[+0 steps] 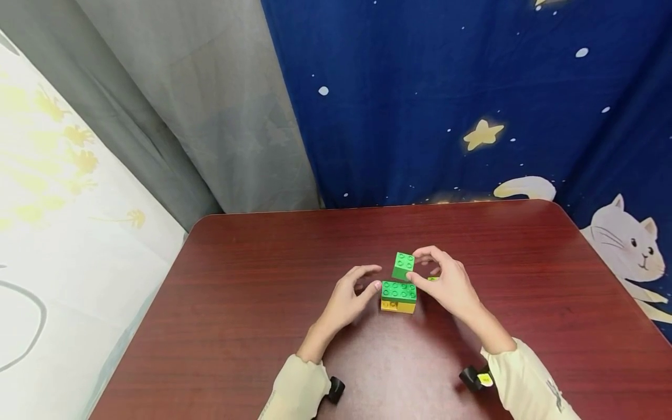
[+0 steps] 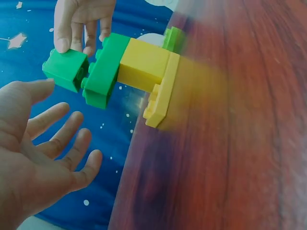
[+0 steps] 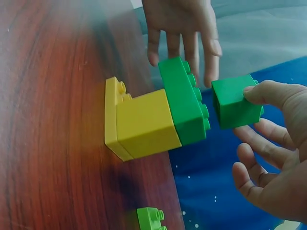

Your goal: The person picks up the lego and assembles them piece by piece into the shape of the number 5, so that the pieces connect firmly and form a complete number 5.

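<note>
A small green block (image 1: pixel 403 265) is pinched between the thumb and fingers of my right hand (image 1: pixel 446 284). It hangs just above a stack on the table, and the right wrist view shows a narrow gap between them. That stack has a long green brick (image 3: pixel 183 101) on top, a yellow block (image 3: pixel 147 123) under it and a thin yellow plate (image 3: pixel 112 120) at the bottom. My left hand (image 1: pixel 346 297) is beside the stack on the left, fingers spread and holding nothing, as the left wrist view (image 2: pixel 53 153) shows.
A light green brick (image 3: pixel 149 218) lies on the table to the right of the stack, partly hidden by my right hand in the head view. The dark red wooden table (image 1: pixel 252 280) ends at a blue curtain (image 1: pixel 399 116) and a grey curtain behind.
</note>
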### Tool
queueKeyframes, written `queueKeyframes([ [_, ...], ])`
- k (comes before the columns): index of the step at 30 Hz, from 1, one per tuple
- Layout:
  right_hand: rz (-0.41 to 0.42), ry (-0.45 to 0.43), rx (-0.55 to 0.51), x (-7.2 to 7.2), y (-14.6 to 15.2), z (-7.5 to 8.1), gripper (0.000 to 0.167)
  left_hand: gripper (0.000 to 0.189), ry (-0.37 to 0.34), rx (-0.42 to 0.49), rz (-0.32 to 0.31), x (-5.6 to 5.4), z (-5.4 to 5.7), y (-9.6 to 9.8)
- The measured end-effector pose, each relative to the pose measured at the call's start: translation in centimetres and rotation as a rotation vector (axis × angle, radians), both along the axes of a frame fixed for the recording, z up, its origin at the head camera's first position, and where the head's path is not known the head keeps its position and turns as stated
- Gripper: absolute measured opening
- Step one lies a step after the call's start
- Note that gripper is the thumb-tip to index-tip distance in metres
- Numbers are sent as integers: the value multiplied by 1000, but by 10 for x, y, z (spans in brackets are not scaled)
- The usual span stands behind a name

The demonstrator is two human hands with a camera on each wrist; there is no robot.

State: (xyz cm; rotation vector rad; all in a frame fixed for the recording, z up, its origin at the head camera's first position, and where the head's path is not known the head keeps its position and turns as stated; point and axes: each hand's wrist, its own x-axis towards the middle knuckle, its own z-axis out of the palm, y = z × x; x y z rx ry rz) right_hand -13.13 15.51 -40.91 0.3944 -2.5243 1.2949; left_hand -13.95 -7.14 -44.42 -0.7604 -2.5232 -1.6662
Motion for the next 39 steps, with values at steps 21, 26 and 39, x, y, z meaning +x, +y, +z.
queueKeyframes([
  [21, 108, 19, 22, 13, -16, -12, 34, 41, 6, 5, -68, -3, 2, 1],
  [26, 107, 30, 10, 15, -16, -15, 33, 41, 6, 22, -90, -3, 0, 2],
  [39, 130, 40, 24, 14, -15, -12, 34, 41, -30, 106, -133, 9, 27, 4],
])
